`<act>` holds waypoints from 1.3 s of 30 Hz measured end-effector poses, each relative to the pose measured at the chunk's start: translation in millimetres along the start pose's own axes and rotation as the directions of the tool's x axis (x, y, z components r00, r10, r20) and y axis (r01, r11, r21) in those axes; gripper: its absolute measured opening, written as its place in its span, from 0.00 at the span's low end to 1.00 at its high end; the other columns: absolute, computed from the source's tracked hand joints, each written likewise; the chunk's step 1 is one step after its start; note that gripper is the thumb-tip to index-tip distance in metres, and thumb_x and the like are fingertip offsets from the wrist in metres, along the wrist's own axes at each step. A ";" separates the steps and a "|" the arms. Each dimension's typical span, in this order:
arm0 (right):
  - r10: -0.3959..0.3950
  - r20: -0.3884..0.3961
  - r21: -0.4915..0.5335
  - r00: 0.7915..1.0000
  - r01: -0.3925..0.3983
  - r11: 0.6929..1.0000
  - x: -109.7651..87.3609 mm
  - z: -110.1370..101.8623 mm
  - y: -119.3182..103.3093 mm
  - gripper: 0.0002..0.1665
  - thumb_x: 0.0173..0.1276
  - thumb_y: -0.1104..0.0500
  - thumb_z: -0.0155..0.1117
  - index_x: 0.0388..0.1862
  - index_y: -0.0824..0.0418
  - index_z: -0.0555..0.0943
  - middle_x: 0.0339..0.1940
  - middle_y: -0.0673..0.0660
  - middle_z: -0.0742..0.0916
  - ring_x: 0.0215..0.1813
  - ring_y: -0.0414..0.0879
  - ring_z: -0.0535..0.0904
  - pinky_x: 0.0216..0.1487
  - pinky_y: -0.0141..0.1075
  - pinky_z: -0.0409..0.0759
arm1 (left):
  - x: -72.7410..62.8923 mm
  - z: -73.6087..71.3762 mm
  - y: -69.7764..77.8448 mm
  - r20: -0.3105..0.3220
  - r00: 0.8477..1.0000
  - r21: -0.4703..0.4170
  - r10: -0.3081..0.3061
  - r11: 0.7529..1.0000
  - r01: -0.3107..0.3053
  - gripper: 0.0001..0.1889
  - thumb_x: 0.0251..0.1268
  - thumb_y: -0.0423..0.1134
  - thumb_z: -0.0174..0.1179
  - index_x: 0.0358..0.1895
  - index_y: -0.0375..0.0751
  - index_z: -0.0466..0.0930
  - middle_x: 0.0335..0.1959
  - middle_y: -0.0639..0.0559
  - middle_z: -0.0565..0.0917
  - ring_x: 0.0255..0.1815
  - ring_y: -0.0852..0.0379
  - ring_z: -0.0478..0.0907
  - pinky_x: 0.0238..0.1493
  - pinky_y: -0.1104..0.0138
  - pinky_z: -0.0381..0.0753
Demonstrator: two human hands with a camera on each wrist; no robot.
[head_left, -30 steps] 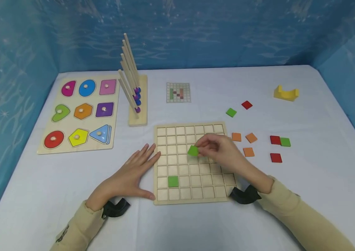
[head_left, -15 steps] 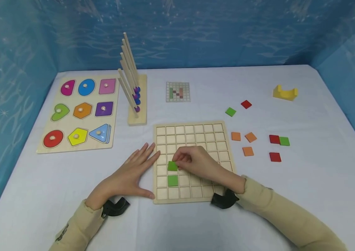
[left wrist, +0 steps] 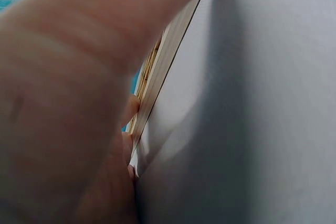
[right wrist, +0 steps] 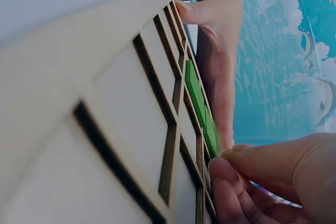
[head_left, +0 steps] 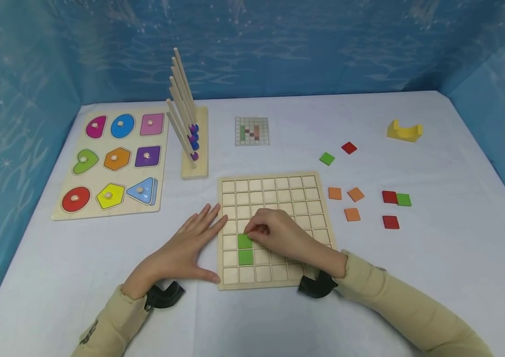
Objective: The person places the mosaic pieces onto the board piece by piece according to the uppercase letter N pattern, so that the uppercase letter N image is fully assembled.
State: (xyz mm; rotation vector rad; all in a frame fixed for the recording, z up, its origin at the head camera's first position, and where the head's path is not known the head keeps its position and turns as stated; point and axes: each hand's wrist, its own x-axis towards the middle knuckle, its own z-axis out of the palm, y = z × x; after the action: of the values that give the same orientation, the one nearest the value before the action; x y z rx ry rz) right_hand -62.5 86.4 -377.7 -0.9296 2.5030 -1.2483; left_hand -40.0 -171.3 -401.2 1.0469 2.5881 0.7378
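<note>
A wooden grid board (head_left: 252,286) lies on the white table. Two green square tiles sit in neighbouring cells of its second column: a lower tile (head_left: 246,257) and an upper tile (head_left: 245,241). My right hand (head_left: 281,233) has thumb and forefinger pinched at the upper tile's far right corner; in the right wrist view the fingertips (right wrist: 223,161) meet its edge. My left hand (head_left: 185,250) is spread flat, fingertips and thumb touching the board's left edge. The left wrist view shows the thumb (left wrist: 105,19) large beside the board's side (left wrist: 167,56).
Right of the board lie loose orange tiles (head_left: 334,193), red tiles (head_left: 391,222) and green tiles (head_left: 327,158). Behind it are a pattern card (head_left: 252,131) and a yellow block (head_left: 405,131). A peg stand (head_left: 200,171) and a shape puzzle (head_left: 116,188) stand to the left.
My right hand has carried a green tile leftward and down across the board into the cell above the other green tile. My left hand has stayed in place.
</note>
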 end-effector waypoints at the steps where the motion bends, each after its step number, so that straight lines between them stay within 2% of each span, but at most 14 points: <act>1: -0.001 -0.001 -0.003 1.000 0.001 1.000 -0.3 -1.6 0.4 0.03 0.60 0.66 0.67 0.32 0.59 0.85 0.29 0.44 0.82 0.30 0.35 0.75 0.31 0.29 0.77 | 0.0 0.2 -0.2 -0.003 1.000 -0.001 0.003 1.000 -0.003 0.63 0.38 0.69 0.67 0.74 0.40 0.45 0.75 0.45 0.37 0.73 0.48 0.29 0.69 0.55 0.34; 5: 0.019 -0.009 0.034 1.000 -0.019 0.999 -6.0 -17.9 4.0 0.05 0.62 0.65 0.66 0.37 0.59 0.85 0.32 0.46 0.84 0.32 0.37 0.76 0.34 0.31 0.77 | -0.4 0.5 0.1 -0.008 1.000 -0.003 0.010 1.000 -0.010 0.63 0.37 0.68 0.68 0.74 0.39 0.45 0.75 0.44 0.38 0.73 0.47 0.30 0.69 0.53 0.36; 8: 0.068 -0.043 0.082 0.997 -0.064 0.995 -18.7 -43.6 11.6 0.07 0.62 0.66 0.66 0.40 0.60 0.85 0.35 0.49 0.85 0.34 0.39 0.78 0.36 0.32 0.78 | -0.5 0.7 0.7 -0.008 1.000 -0.003 0.014 1.000 -0.014 0.64 0.36 0.68 0.68 0.74 0.39 0.45 0.75 0.43 0.38 0.73 0.46 0.30 0.69 0.52 0.36; 10: 0.121 -0.087 0.101 0.989 -0.112 0.989 -30.5 -65.0 20.3 0.08 0.62 0.66 0.66 0.41 0.62 0.85 0.37 0.52 0.85 0.36 0.42 0.79 0.38 0.32 0.78 | -0.6 0.5 1.0 -0.006 1.000 0.002 0.016 1.000 -0.016 0.64 0.36 0.68 0.68 0.74 0.39 0.45 0.75 0.43 0.38 0.73 0.46 0.30 0.69 0.52 0.35; 12: 0.204 -0.136 0.122 0.969 -0.188 0.975 -44.6 -88.2 30.1 0.10 0.63 0.64 0.65 0.43 0.63 0.84 0.37 0.56 0.85 0.36 0.46 0.79 0.36 0.32 0.79 | -0.9 0.1 1.6 -0.004 1.000 0.003 0.015 1.000 -0.015 0.64 0.36 0.68 0.68 0.74 0.39 0.45 0.75 0.43 0.38 0.73 0.47 0.30 0.69 0.53 0.34; 16: 0.354 -0.256 0.124 0.899 -0.333 0.935 -79.9 -130.6 67.3 0.15 0.68 0.57 0.61 0.50 0.63 0.81 0.41 0.58 0.84 0.39 0.48 0.79 0.37 0.27 0.77 | -1.5 -0.4 1.7 -0.006 1.000 0.004 0.017 1.000 -0.017 0.64 0.37 0.68 0.68 0.74 0.39 0.44 0.75 0.43 0.38 0.73 0.47 0.30 0.69 0.52 0.35; 20: 0.477 -0.359 0.098 0.803 -0.476 0.874 -117.3 -164.2 103.7 0.23 0.70 0.48 0.56 0.57 0.59 0.77 0.47 0.53 0.81 0.44 0.41 0.75 0.40 0.22 0.73 | -1.7 -0.3 1.6 -0.005 1.000 0.003 0.019 1.000 -0.019 0.64 0.37 0.68 0.69 0.74 0.39 0.44 0.75 0.43 0.37 0.73 0.47 0.30 0.69 0.52 0.35; 23: 0.579 -0.379 0.108 0.722 -0.586 0.803 -139.1 -183.4 113.4 0.28 0.69 0.43 0.53 0.61 0.59 0.74 0.49 0.50 0.78 0.46 0.40 0.70 0.41 0.25 0.70 | -1.3 -0.5 2.1 -0.004 1.000 0.000 0.021 1.000 -0.021 0.64 0.37 0.67 0.69 0.74 0.39 0.44 0.75 0.43 0.37 0.73 0.47 0.30 0.69 0.52 0.35; 25: 0.620 -0.371 0.103 0.691 -0.633 0.767 -150.8 -192.2 119.4 0.31 0.70 0.41 0.51 0.63 0.60 0.71 0.50 0.48 0.76 0.47 0.40 0.68 0.41 0.27 0.68 | -1.1 -0.6 2.5 -0.004 1.000 -0.002 0.021 1.000 -0.021 0.64 0.37 0.67 0.69 0.74 0.38 0.45 0.75 0.43 0.37 0.73 0.47 0.30 0.69 0.52 0.35; 27: 0.640 -0.369 0.098 0.673 -0.657 0.747 -160.9 -197.1 127.0 0.33 0.69 0.41 0.52 0.63 0.60 0.70 0.50 0.47 0.74 0.45 0.41 0.67 0.39 0.27 0.68 | -1.0 -0.7 2.9 -0.003 1.000 -0.005 0.020 1.000 -0.020 0.64 0.37 0.67 0.69 0.74 0.38 0.45 0.75 0.43 0.38 0.73 0.46 0.30 0.69 0.52 0.35; 29: 0.653 -0.348 0.091 0.673 -0.669 0.737 -168.2 -199.5 134.7 0.33 0.69 0.40 0.52 0.64 0.60 0.69 0.51 0.47 0.72 0.45 0.42 0.66 0.38 0.26 0.68 | -1.0 -0.8 3.2 -0.002 1.000 -0.005 0.019 1.000 -0.019 0.64 0.37 0.67 0.69 0.74 0.38 0.45 0.75 0.43 0.38 0.73 0.46 0.30 0.69 0.52 0.35; 33: 0.655 -0.287 0.061 0.699 -0.669 0.741 -175.1 -199.7 145.8 0.33 0.68 0.41 0.54 0.65 0.59 0.69 0.54 0.52 0.71 0.47 0.44 0.65 0.36 0.23 0.68 | -0.9 -0.9 3.3 0.001 1.000 -0.005 0.019 1.000 -0.019 0.63 0.37 0.66 0.69 0.74 0.38 0.45 0.75 0.43 0.37 0.73 0.46 0.30 0.69 0.52 0.35; 36: 0.630 -0.268 -0.003 0.728 -0.655 0.756 -173.8 -198.0 149.8 0.32 0.68 0.43 0.56 0.63 0.60 0.71 0.52 0.55 0.71 0.47 0.47 0.63 0.35 0.23 0.67 | -0.8 -1.2 3.5 0.001 1.000 -0.001 0.017 1.000 -0.017 0.63 0.37 0.66 0.69 0.74 0.38 0.45 0.75 0.43 0.37 0.73 0.46 0.30 0.69 0.52 0.35; 39: 0.574 -0.288 -0.100 0.766 -0.620 0.778 -170.1 -194.6 149.8 0.28 0.67 0.48 0.61 0.59 0.63 0.74 0.43 0.58 0.73 0.42 0.48 0.63 0.31 0.26 0.66 | -0.7 -1.6 3.7 0.002 1.000 0.001 0.014 1.000 -0.014 0.63 0.37 0.66 0.69 0.74 0.38 0.45 0.75 0.43 0.37 0.73 0.46 0.30 0.69 0.52 0.35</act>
State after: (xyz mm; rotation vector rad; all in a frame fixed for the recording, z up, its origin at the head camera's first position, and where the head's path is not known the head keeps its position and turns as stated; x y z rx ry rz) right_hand -79.7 384.3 -388.9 0.0550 2.7974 -0.9537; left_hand -38.1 -170.1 -397.8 1.0669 2.5818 0.7390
